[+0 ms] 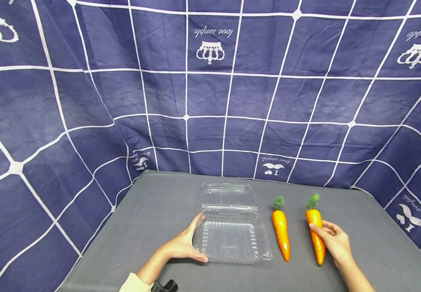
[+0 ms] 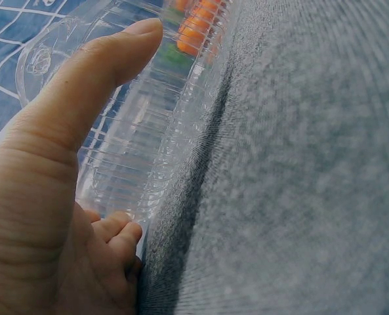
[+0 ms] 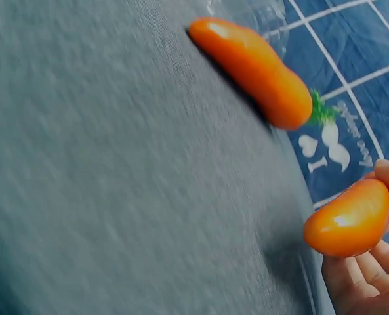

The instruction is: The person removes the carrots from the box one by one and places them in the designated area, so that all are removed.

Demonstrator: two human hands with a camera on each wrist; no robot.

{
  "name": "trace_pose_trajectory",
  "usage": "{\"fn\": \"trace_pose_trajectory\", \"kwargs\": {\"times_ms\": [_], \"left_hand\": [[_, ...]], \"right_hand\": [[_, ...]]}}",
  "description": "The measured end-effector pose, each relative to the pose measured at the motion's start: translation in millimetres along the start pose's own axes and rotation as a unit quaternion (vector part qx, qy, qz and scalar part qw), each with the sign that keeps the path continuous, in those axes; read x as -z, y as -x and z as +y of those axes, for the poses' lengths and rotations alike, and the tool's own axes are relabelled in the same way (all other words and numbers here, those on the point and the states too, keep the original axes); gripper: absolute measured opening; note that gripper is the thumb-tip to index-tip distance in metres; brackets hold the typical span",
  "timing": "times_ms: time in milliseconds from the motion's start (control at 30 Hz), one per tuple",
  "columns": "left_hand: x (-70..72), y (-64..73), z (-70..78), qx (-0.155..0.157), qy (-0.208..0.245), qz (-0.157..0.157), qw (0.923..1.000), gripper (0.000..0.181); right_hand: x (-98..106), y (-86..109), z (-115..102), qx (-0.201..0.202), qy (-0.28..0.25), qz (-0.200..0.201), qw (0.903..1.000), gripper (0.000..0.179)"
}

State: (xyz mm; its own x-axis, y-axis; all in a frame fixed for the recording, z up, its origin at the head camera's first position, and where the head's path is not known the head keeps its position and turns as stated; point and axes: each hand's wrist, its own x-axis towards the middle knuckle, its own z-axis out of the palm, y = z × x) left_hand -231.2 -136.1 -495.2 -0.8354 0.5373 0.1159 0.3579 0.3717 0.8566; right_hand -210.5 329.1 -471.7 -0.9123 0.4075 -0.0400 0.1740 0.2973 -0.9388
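Note:
A clear plastic clamshell box (image 1: 228, 239) lies with its lid folded back toward the curtain. My left hand (image 1: 185, 244) holds its left side, thumb at the near corner and fingers farther back. In the left wrist view the thumb reaches across in front of the ribbed plastic box (image 2: 125, 154). My right hand (image 1: 337, 244) pinches an orange carrot (image 1: 318, 246) with a green tuft, thumb on one side and fingers on the other. The right wrist view shows this carrot (image 3: 348, 220) raised over its shadow. A second carrot (image 1: 280, 233) lies between the box and my right hand.
A grey cloth (image 1: 141, 219) covers the table. Behind it and at both sides hangs a navy curtain (image 1: 210, 97) with white grid lines and printed crowns. A black wristband (image 1: 164, 286) sits by my left sleeve (image 1: 135, 284).

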Motion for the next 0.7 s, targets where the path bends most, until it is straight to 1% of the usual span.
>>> {"fn": "trace_pose_trajectory", "kwargs": {"times_ms": [133,333,467,533,700], "left_hand": [[-0.2,-1.1,-0.1,-0.001,0.006,-0.002,1.0000,0.133],[0.3,-1.6,0.0,-0.002,0.004,-0.005,1.0000,0.133],[0.1,-1.7,-0.7,-0.001,0.000,-0.006,1.0000,0.133],[0.0,-1.5,-1.0,0.001,0.001,-0.006,1.0000,0.133],[0.2,-0.9,-1.2,0.002,0.012,-0.006,0.9999,0.134]], "right_hand": [[8,-7.0,3,-0.002,0.033,-0.013,0.9994,0.067],[16,-13.0,8,-0.010,0.066,-0.008,0.9977,0.068],[19,-15.2,8,-0.009,0.093,-0.009,0.9956,0.071],[21,-16.4,6,-0.009,0.117,-0.012,0.9931,0.073],[24,-17.8,3,-0.002,0.199,-0.015,0.9799,0.077]]}}
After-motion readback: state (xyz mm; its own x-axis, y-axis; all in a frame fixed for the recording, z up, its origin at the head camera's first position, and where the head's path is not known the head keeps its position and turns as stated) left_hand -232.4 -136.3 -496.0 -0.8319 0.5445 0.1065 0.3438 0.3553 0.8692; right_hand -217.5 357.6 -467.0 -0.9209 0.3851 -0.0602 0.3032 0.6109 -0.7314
